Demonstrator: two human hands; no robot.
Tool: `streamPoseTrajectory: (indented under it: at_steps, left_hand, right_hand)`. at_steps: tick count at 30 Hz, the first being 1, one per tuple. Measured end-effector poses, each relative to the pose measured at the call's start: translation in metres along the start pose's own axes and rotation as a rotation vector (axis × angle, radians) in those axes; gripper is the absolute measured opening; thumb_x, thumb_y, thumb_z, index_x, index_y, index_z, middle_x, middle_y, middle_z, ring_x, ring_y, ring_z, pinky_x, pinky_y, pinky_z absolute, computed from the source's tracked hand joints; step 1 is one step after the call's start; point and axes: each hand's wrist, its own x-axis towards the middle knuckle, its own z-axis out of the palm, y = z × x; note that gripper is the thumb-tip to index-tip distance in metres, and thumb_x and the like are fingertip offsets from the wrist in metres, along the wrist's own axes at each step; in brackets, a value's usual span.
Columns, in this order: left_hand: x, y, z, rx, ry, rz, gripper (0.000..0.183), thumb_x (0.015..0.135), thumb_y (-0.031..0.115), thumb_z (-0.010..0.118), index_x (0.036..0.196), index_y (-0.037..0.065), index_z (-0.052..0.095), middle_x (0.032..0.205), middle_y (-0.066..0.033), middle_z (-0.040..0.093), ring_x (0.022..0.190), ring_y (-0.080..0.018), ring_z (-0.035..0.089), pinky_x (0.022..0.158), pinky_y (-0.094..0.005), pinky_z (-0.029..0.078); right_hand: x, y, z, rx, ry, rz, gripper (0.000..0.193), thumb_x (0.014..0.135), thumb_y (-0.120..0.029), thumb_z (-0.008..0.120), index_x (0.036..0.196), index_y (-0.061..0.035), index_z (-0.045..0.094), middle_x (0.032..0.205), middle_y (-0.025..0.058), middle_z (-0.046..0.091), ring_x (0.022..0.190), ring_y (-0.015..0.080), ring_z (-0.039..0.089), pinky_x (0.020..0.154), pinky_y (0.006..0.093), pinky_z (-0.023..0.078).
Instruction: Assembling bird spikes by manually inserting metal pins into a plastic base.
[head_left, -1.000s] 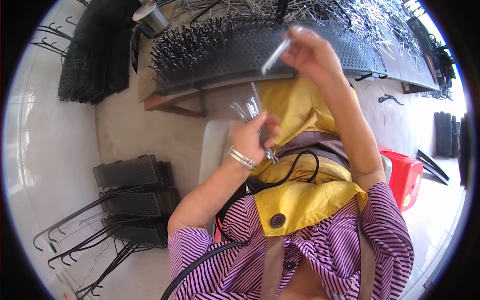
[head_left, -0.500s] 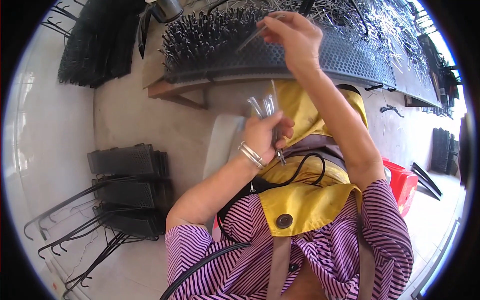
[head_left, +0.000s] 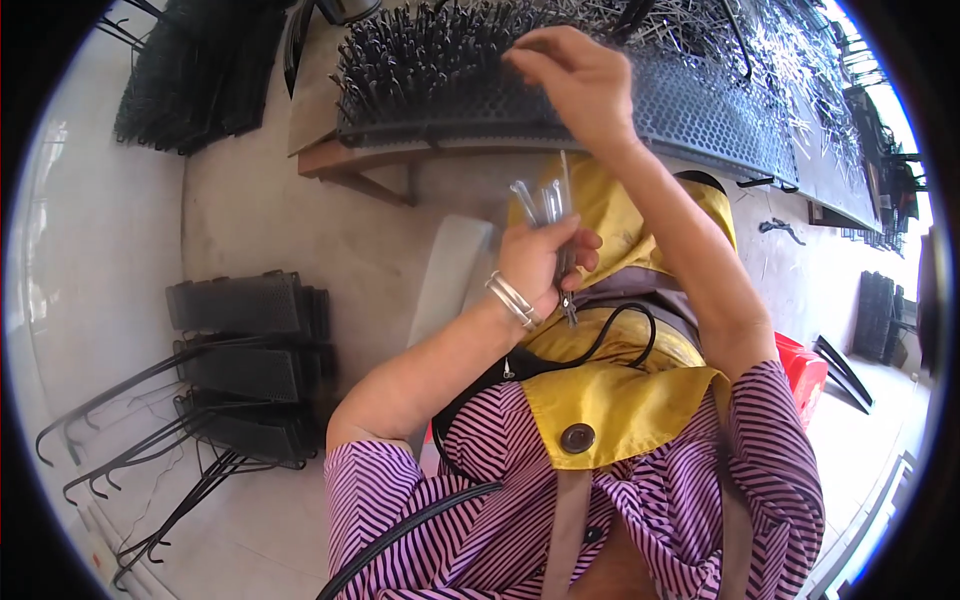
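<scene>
Far left, dark rods bristle from a perforated panel on the desk. Left hand has fingers clamped round silvery metal rods. Right hand showed one a sec ago; can't see it now, maybe placed, but blur hides whether those near-together fingers grip anything.

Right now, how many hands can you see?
2: the left hand, holding a bunch of thin metal pieces, and the right hand, farther forward by the black perforated panel. No others show.
</scene>
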Motion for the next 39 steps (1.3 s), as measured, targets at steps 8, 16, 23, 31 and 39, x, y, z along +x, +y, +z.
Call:
streamPoseTrajectory:
  at_steps: [8,16,23,31,39]
  left_hand:
    - [-0.004,0.004,0.002,0.042,0.012,-0.003,0.011,0.082,0.009,0.047,0.083,-0.001,0.049,0.071,-0.0125,0.055,0.056,-0.017,0.052,0.037,-0.0213,0.033]
    - [-0.003,0.005,0.001,0.071,-0.002,-0.015,0.011,0.082,0.01,0.046,0.083,-0.001,0.049,0.072,-0.0123,0.054,0.057,-0.0166,0.052,0.038,-0.0212,0.033]
    - [-0.003,0.005,0.002,0.075,-0.004,-0.024,0.011,0.082,0.01,0.045,0.083,0.0,0.048,0.072,-0.0114,0.054,0.056,-0.016,0.05,0.038,-0.0213,0.032]
    - [-0.004,0.006,0.001,0.074,-0.01,-0.033,0.011,0.082,0.011,0.045,0.082,0.0,0.048,0.072,-0.0112,0.054,0.056,-0.0156,0.05,0.038,-0.0212,0.032]
    - [-0.004,0.008,0.001,0.07,0.006,-0.043,0.009,0.083,0.011,0.046,0.083,0.002,0.048,0.072,-0.0109,0.054,0.056,-0.0153,0.049,0.038,-0.0212,0.031]
  right_hand:
    - [0.019,-0.012,0.011,-0.447,-0.215,-0.256,0.014,0.072,-0.015,0.057,0.068,-0.0017,0.056,0.052,0.015,0.049,0.051,0.0315,0.049,0.049,0.0328,0.041]
    - [0.027,-0.02,0.007,-0.406,-0.307,-0.453,0.011,0.069,-0.005,0.055,0.063,0.0025,0.05,0.057,0.02,0.048,0.051,0.0345,0.05,0.045,0.0364,0.038]
    - [0.035,-0.014,0.007,-0.519,-0.355,-0.42,0.009,0.068,-0.007,0.056,0.069,0.0011,0.053,0.059,0.0191,0.05,0.056,0.0343,0.052,0.048,0.0372,0.041]
    - [0.027,-0.025,0.003,-0.373,-0.362,-0.364,0.007,0.067,-0.004,0.055,0.071,0.0012,0.055,0.061,0.0198,0.051,0.056,0.0331,0.053,0.049,0.0347,0.042]
    - [0.028,-0.016,0.01,-0.466,-0.478,-0.297,0.008,0.067,-0.009,0.055,0.069,-0.0022,0.058,0.06,0.0155,0.055,0.061,0.0307,0.055,0.057,0.035,0.045]
